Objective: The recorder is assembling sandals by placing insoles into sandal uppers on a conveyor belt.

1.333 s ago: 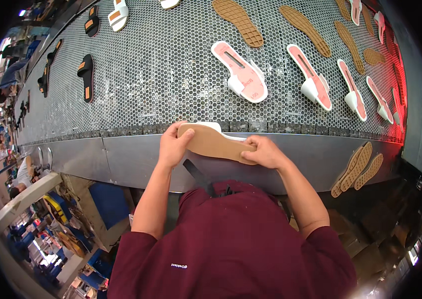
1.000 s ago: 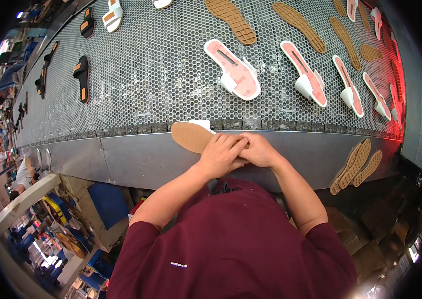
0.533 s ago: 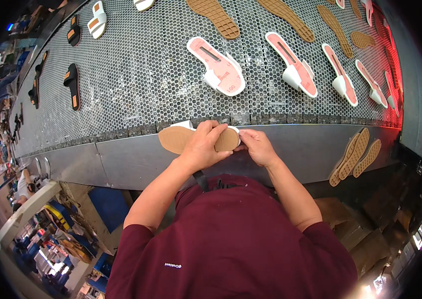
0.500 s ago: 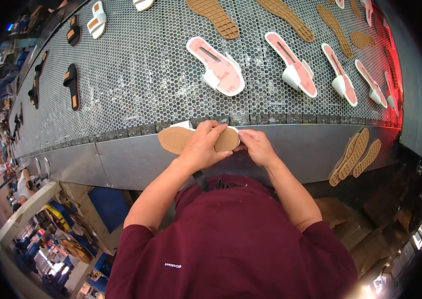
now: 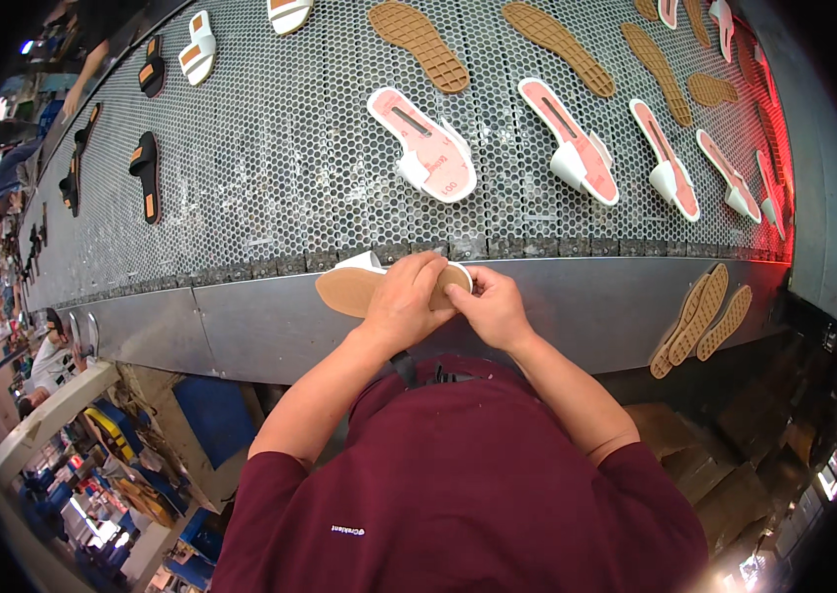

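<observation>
A white slide sandal with a tan sole is held sole up over the metal ledge, its toe or heel end pointing left. My left hand wraps round its middle, fingers over the far edge. At the right end, my right hand pinches the sandal's rim, its thumb pressed on the tan sole. The fingers underneath are hidden. Just beyond, on the mesh conveyor, lies a white-strapped sandal upper with a pink bottom, and a similar upper to its right.
Several brown soles lie farther back on the mesh conveyor. Black slides and a white slide are at the left. Loose tan soles rest on the metal ledge at right, near a red glow.
My right thumb has moved left from the sandal's edge onto its sole. The left hand keeps its grip. A person's arm now shows at the far upper left.
</observation>
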`<action>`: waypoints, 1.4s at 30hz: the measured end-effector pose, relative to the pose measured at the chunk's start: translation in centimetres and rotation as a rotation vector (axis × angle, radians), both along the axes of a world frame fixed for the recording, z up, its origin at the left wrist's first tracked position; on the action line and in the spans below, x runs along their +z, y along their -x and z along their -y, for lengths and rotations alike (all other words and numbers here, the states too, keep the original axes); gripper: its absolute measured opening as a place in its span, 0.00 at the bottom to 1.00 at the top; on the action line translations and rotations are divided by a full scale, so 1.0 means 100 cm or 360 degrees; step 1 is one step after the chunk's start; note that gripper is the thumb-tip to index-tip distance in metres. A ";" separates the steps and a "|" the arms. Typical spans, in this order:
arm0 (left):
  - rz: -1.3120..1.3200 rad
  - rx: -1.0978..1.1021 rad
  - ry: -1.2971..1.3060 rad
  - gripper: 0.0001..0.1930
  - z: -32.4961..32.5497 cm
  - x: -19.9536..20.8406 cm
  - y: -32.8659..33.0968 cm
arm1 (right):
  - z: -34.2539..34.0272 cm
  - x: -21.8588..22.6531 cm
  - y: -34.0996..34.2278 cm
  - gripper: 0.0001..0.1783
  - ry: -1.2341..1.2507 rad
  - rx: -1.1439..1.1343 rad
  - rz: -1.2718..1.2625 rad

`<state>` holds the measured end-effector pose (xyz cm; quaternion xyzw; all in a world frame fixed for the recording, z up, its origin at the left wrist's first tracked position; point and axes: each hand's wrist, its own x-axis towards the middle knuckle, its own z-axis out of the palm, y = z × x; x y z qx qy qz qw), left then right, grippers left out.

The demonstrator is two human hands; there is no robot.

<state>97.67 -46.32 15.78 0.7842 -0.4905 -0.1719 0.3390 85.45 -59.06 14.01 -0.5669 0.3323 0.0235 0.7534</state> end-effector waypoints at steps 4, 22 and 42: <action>0.0107 -0.0001 0.0010 0.33 -0.003 0.010 -0.010 | 0.002 0.007 -0.005 0.21 -0.0128 0.0028 0.0123; -0.2519 0.1310 0.0069 0.29 0.054 -0.048 -0.018 | 0.153 -0.091 -0.147 0.21 0.0224 -0.0036 -0.0187; -0.2161 0.0407 0.0190 0.14 0.038 0.018 -0.025 | 0.142 0.014 -0.108 0.18 -0.0639 0.0483 0.0223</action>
